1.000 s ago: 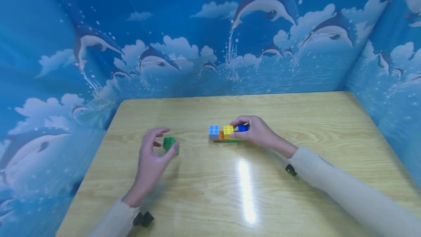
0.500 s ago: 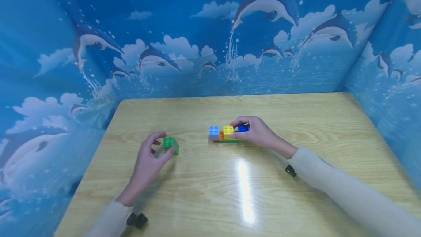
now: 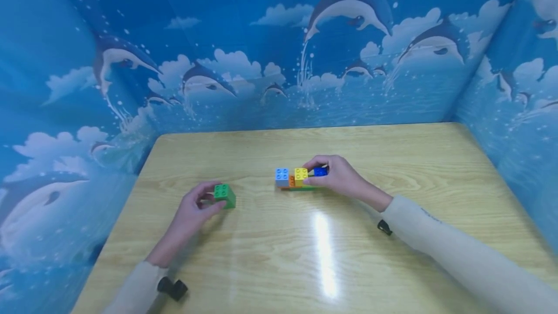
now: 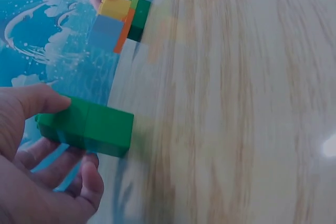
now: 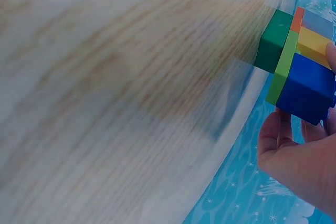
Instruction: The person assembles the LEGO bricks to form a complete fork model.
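My left hand point(image 3: 192, 210) grips a green block stack point(image 3: 225, 196), thumb on one side and fingers on the other. The left wrist view shows this green stack point(image 4: 89, 124) as two bricks joined end to end, one end close to the table. Toward the back middle, my right hand point(image 3: 342, 176) pinches the yellow brick point(image 3: 301, 174) of a built piece. Beside it are a light blue brick point(image 3: 282, 174) and a dark blue brick point(image 5: 307, 87). These sit on an orange plate point(image 4: 123, 34) and a lime plate point(image 5: 282, 69), with a dark green brick point(image 5: 274, 40) underneath.
The wooden table point(image 3: 270, 256) runs back to a blue dolphin-print backdrop point(image 3: 244, 62) along its far and side edges. A black clip point(image 3: 172, 287) shows by the left sleeve, another black clip point(image 3: 384, 227) by the right sleeve.
My left hand has come down and closed its thumb and fingers onto the green stack, which it stood around loosely before. The right hand stays on the built piece.
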Demonstrator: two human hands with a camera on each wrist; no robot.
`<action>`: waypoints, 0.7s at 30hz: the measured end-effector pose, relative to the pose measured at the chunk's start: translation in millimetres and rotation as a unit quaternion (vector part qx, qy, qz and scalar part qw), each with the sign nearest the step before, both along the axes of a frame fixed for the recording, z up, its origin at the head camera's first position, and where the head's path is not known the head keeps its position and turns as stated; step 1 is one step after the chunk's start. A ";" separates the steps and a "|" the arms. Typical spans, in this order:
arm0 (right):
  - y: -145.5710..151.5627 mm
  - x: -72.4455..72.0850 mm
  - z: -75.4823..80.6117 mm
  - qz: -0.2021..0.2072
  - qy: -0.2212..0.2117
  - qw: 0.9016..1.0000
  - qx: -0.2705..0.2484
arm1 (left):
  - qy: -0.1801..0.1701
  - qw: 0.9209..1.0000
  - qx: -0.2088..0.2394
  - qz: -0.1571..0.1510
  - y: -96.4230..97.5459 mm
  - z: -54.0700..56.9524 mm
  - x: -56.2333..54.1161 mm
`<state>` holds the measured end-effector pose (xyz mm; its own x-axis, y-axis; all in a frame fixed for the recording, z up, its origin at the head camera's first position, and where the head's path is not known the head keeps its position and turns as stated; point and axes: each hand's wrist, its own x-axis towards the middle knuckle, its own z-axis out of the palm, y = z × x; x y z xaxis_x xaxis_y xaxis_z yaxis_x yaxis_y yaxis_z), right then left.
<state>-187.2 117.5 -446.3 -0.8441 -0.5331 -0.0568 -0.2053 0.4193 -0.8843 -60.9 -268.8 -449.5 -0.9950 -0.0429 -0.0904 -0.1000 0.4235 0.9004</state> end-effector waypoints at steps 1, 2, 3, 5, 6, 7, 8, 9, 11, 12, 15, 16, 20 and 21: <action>-0.1 0.1 0.0 0.000 -0.002 1.000 -0.001 | -0.002 1.000 0.004 -0.001 -1.2 -0.9 -1.1; -0.1 0.1 -0.1 0.000 -0.003 1.000 -0.002 | -0.004 1.000 0.005 -0.004 -2.1 -1.4 -2.0; 0.0 0.2 0.0 0.000 -0.002 1.000 -0.002 | -0.005 1.000 0.005 -0.006 -3.1 -2.0 -3.3; 0.3 0.6 0.1 -0.001 0.001 1.000 -0.001 | -0.008 1.000 0.006 -0.010 -3.6 -2.3 -5.4; 0.8 0.9 0.4 -0.001 0.003 1.000 -0.001 | -0.011 1.000 0.004 -0.013 -3.8 -2.6 -6.5; 0.8 1.2 0.4 -0.002 0.004 1.000 -0.001 | -0.012 1.000 0.004 -0.016 -3.8 -2.7 -6.8; 0.7 1.4 0.4 -0.002 0.004 1.000 -0.001 | -0.013 1.000 0.003 -0.019 -4.0 -2.9 -7.2; 0.6 1.7 0.6 -0.002 0.004 1.000 0.000 | -0.015 1.000 0.004 -0.019 -3.8 -3.2 -7.7; 0.6 2.1 1.1 -0.002 0.002 1.000 0.001 | -0.015 1.000 0.005 -0.023 -3.6 -3.8 -8.4; 0.6 2.2 1.5 -0.002 0.002 1.000 0.001 | -0.016 1.000 0.005 -0.025 -3.3 -4.3 -8.7; 0.7 2.1 2.1 -0.004 0.000 1.000 0.000 | -0.017 0.999 0.000 -0.027 -2.3 -5.6 -10.2; 0.8 2.0 2.2 -0.005 0.000 1.000 -0.001 | -0.017 0.999 -0.003 -0.028 -2.0 -5.9 -10.7; 0.3 1.8 1.7 -0.006 -0.003 1.000 -0.001 | -0.017 0.999 -0.013 -0.024 -1.1 -6.6 -11.3; 0.1 1.9 1.6 -0.006 -0.003 1.000 -0.001 | -0.017 0.999 -0.015 -0.022 -0.7 -6.3 -11.2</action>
